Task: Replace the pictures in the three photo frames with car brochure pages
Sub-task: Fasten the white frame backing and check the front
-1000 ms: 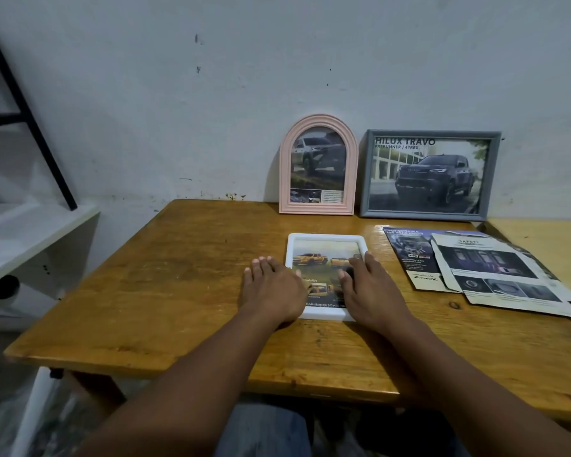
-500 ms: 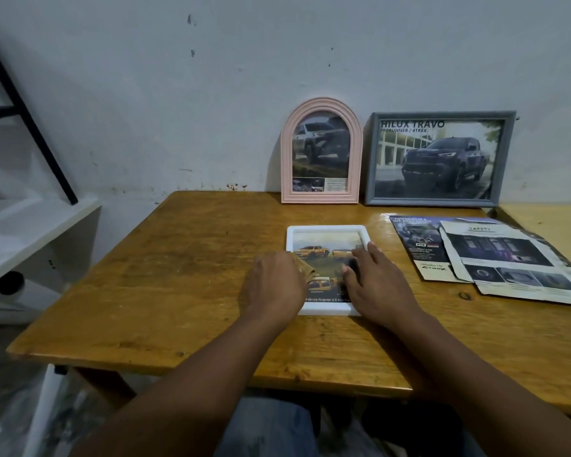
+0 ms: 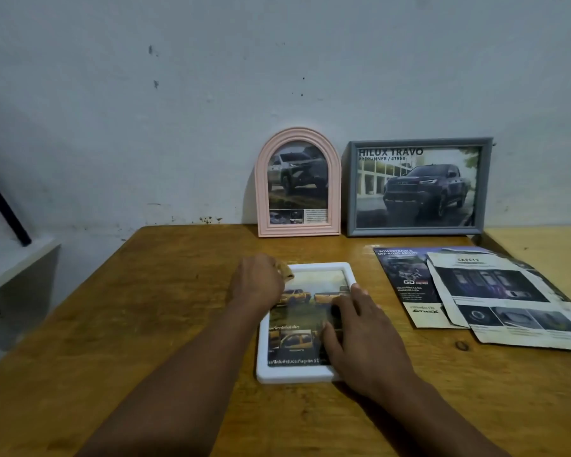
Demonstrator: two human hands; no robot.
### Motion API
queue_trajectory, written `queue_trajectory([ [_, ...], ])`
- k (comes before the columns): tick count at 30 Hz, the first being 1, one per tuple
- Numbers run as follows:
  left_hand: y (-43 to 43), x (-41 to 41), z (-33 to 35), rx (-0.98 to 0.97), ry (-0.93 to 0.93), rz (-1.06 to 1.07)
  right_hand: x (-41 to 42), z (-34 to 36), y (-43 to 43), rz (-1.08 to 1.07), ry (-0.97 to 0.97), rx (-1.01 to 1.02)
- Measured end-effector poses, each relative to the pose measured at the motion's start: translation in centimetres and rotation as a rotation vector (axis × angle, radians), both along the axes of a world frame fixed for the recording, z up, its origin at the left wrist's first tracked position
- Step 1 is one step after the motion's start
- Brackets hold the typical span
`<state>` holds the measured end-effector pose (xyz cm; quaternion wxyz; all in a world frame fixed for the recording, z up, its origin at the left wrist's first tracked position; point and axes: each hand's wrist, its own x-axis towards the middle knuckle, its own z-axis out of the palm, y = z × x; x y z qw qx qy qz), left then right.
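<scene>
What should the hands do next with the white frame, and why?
Probably lift the white frame and stand it beside the pink frame: it already holds a car page, and the left hand and right hand are at it.

**Dim, flat indoor light; soft wide-angle head view.**
Soft shadows lie on the wall (image 3: pixel 178 110) just left of the pink arched frame (image 3: pixel 262 192) and the grey frame (image 3: pixel 352 189), so the light arrives from the right. A dark shadow sits under the right hand (image 3: pixel 366 338) on the white frame (image 3: pixel 262 357). The left hand (image 3: pixel 256 285) and the tan piece (image 3: pixel 285 270) at its fingers are motion-blurred. The table (image 3: pixel 145 324) stretches toward the lower margin. Colours are muted and fine print is unreadable.
</scene>
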<state>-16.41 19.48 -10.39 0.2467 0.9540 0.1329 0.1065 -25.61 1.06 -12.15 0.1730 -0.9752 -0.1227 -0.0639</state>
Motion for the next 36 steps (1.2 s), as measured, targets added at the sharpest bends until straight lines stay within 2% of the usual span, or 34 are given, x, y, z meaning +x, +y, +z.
queue_trajectory([
  [7,-0.1,2.5,0.5,0.033,0.054,-0.465,0.0,-0.2,0.4,-0.017,-0.01,0.009],
  [16,-5.1,4.4,0.8,0.01,0.037,-0.627,0.2,-0.4,0.1,-0.014,0.017,0.044],
  [19,-5.0,3.9,1.4,-0.053,0.082,-0.63,0.2,-0.4,0.0,-0.019,-0.003,0.099],
  [23,-3.0,1.5,2.2,-0.2,-0.05,-0.48,1.1,0.7,-0.6,-0.031,0.043,0.247],
  [25,-1.4,0.0,1.8,-0.147,-0.088,-0.424,2.5,2.1,-0.9,-0.07,0.089,0.287],
  [29,0.6,-2.6,0.1,-0.027,-0.025,-0.342,6.1,3.6,-0.1,-0.103,-0.015,0.139],
  [34,0.5,-4.7,-2.3,0.124,-0.042,-0.347,8.9,2.5,0.8,0.006,0.069,-0.003],
  [36,0.3,-4.9,-2.9,0.146,-0.057,-0.323,9.4,2.2,1.1,-0.034,0.013,0.002],
])
